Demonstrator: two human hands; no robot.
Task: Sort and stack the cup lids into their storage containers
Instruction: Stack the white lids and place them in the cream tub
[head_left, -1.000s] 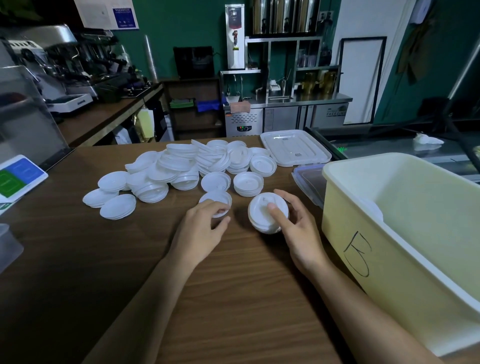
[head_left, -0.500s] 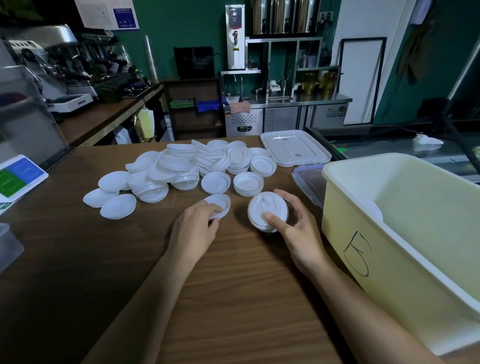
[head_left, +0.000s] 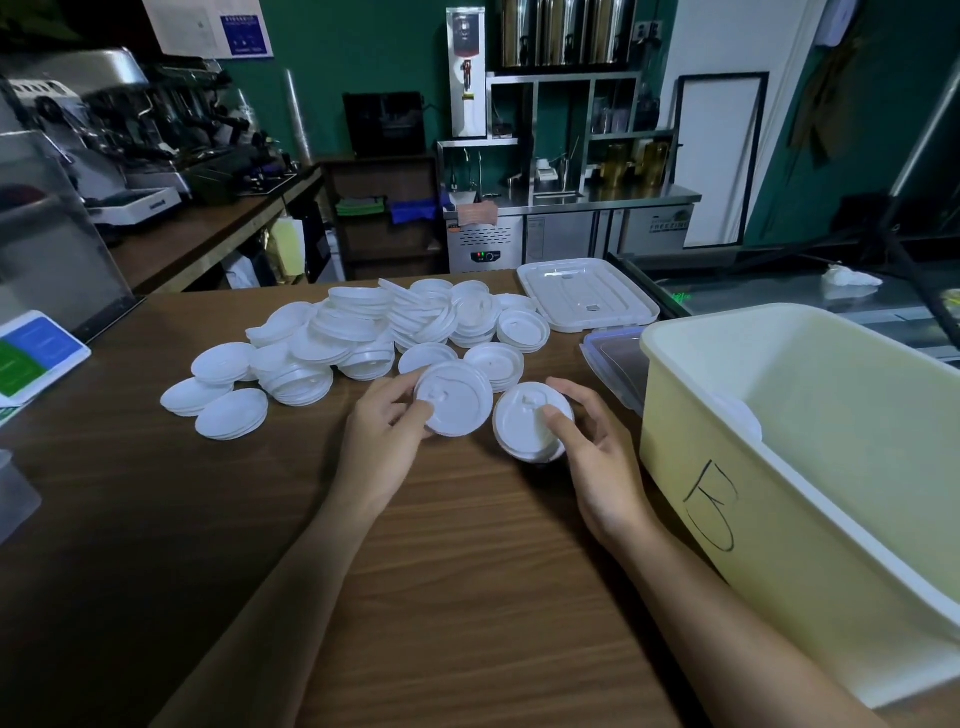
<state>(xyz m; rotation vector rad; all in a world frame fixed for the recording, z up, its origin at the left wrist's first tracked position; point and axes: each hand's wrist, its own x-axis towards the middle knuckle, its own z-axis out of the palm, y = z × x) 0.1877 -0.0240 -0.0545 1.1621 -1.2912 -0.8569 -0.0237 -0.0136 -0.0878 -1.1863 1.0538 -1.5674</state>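
Brown wooden worktop (head_left: 467, 597) carries it all: the pale yellow bin (head_left: 779, 467) sits at the right, and the loose heap of white lids (head_left: 358, 332) spreads across the far side. Right grip (head_left: 597, 452) clasps a short lid stack (head_left: 524, 426) near the bin, and left grip (head_left: 382, 441) holds a single lid (head_left: 457, 400), tilted, just beside it.

I see a pale yellow bin (head_left: 831, 597) with a black hand-drawn mark on its side. Left of the bin, plain white cup lids (head_left: 363, 332) lie on a brown wood-grain counter (head_left: 467, 597). Beyond the bin is a white ridged container lid (head_left: 587, 293), and far left of it a blue-and-green card (head_left: 36, 353). Behind the bin, the wall (head_left: 363, 47) is dark green.
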